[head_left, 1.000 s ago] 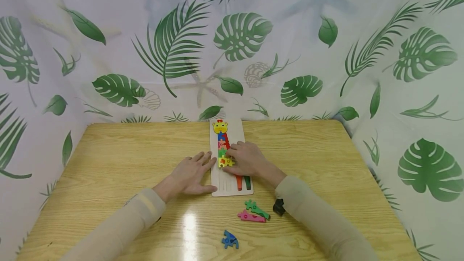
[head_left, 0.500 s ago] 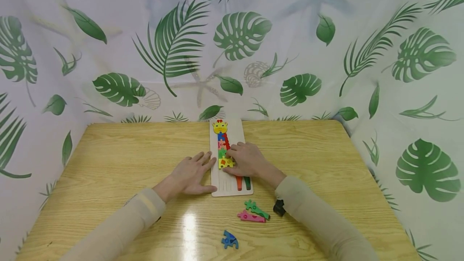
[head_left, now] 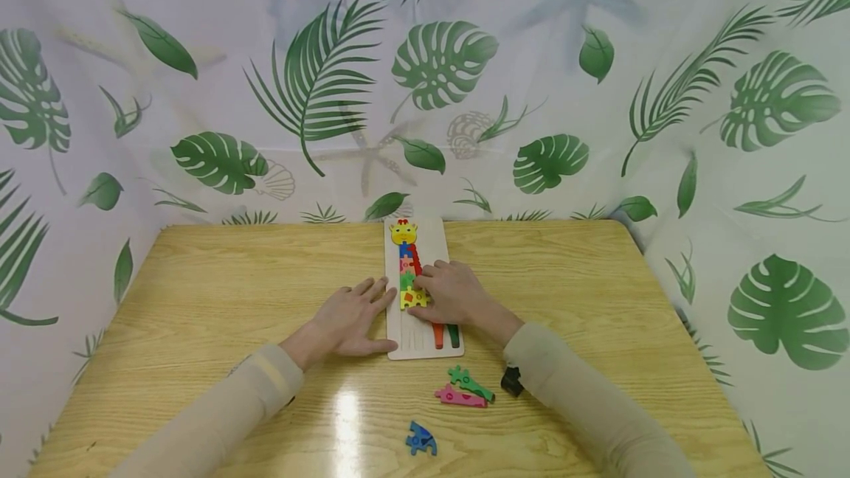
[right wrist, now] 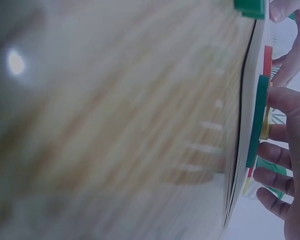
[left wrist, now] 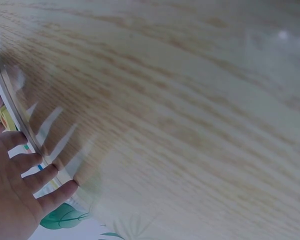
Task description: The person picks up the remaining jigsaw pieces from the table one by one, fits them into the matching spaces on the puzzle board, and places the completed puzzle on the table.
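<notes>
Covering the rear is a white sheet printed with green leaves point(head_left: 488, 120), above a yellowish wood-grain table point(head_left: 226, 279). On the table lies a pale rectangular board point(head_left: 434, 237), position matching that of one second ago. The left hand point(head_left: 348, 319) rests with fingers spread, fingertips over the board's left edge; no change noted. The right hand point(head_left: 454, 293) curves over the board's right side, thumb and forefinger pinching a yellow, knob-edged jigsaw piece point(head_left: 410, 300). Off the board's near end, a long green piece point(head_left: 473, 385) and a long pink piece point(head_left: 462, 397) lie side by side, unmoved; a blue jigsaw piece point(head_left: 420, 440) lies nearer the person, likewise unmoved. The yellow piece alone differs, sitting very slightly closer to the person than one second ago. It lies on the board between the hands, held by the right and just beside the left fingertips, at the near end of a coloured column headed by a yellow giraffe face point(head_left: 403, 234).
</notes>
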`<state>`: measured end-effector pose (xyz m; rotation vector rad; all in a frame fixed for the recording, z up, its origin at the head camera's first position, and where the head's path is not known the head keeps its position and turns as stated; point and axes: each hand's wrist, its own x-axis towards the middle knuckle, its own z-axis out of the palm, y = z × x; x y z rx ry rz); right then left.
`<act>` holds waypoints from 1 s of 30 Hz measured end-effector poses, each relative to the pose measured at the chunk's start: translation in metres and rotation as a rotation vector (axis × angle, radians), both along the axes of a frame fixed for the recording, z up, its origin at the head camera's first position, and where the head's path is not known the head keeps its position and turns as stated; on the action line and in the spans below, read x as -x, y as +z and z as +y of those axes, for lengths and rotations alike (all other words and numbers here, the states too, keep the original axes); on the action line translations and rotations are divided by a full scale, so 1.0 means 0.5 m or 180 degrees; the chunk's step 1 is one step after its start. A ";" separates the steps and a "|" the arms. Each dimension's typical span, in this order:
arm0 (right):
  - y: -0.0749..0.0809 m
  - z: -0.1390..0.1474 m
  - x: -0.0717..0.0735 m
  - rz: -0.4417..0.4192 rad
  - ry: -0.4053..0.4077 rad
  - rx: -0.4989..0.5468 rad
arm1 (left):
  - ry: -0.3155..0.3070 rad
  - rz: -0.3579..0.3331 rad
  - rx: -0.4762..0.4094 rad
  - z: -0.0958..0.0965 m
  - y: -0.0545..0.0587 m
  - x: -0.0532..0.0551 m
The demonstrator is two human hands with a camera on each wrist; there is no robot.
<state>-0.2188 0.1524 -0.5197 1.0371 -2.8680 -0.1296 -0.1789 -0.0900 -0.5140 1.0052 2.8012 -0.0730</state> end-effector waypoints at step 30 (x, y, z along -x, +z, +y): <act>0.007 0.017 -0.026 0.0119 0.0169 -0.0053 | 0.0085 0.0029 -0.0002 0.017 -0.003 -0.029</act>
